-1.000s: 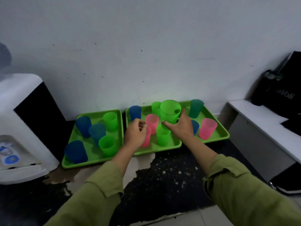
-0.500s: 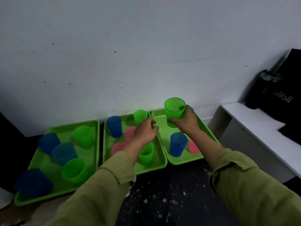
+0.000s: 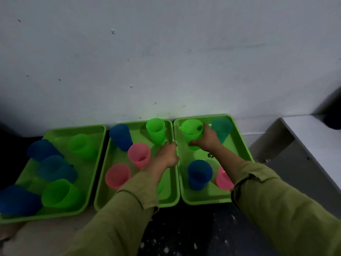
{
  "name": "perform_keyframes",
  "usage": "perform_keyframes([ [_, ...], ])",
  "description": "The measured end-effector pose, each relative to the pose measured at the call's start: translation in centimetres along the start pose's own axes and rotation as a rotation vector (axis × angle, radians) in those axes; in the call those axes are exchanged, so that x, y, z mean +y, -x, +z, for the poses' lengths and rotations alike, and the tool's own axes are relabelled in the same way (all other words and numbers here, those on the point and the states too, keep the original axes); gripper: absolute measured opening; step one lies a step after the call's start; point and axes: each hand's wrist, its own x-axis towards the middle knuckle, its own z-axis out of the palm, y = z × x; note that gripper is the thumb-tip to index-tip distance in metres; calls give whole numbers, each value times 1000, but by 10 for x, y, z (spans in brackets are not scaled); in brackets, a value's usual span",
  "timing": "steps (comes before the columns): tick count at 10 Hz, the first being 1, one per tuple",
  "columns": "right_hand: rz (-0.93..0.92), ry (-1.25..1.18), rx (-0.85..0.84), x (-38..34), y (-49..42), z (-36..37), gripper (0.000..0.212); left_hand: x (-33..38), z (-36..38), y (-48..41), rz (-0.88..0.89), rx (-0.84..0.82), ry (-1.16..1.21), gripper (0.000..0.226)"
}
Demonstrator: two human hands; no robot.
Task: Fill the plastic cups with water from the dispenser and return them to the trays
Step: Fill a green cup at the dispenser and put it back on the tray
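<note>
Writing or brand marks are nowhere readable in your head view; the cups and trays show plain colour only.

Your right hand (image 3: 207, 138) is wrapped around a green cup (image 3: 191, 133), fingers closed on its side, holding it upright over the far left corner of the right tray (image 3: 238, 143); whether its base touches the tray you cannot tell. Just beside that hand, at the tray's far right corner, stands a teal cup (image 3: 222, 129). At the near edge of the same tray a blue cup (image 3: 199, 174) stands, and a pink cup (image 3: 223, 180) is partly hidden behind your right forearm.

Your left hand (image 3: 167, 154) is curled into a loose fist with nothing in it, resting at the right edge of the middle tray (image 3: 103, 182). On that tray a second green cup (image 3: 156, 130) stands at the far edge, a dark blue cup (image 3: 120, 136) at the far left corner, and two pink cups (image 3: 139, 155) sit left of your left forearm. Both sleeves are olive green.

The left tray (image 3: 92, 143) carries several blue and green cups, blurred.

All three green trays lie side by side on a dark speckled floor (image 3: 184, 228), against a pale wall (image 3: 166, 61). A white ledge (image 3: 313, 137) stands to the right.
</note>
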Motion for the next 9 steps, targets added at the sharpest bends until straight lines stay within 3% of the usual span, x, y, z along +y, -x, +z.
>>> perform_keyframes([
  [2, 65, 3, -36, 8, -23, 19, 80, 1, 14, -5, -80, -83, 31, 63],
  [6, 117, -68, -53, 21, -30, 32, 78, 3, 18, -4, -85, -45, 69, 68],
  [9, 147, -50, -76, 15, -18, 17, 74, 7, 7, 7, -67, -65, 7, 52],
])
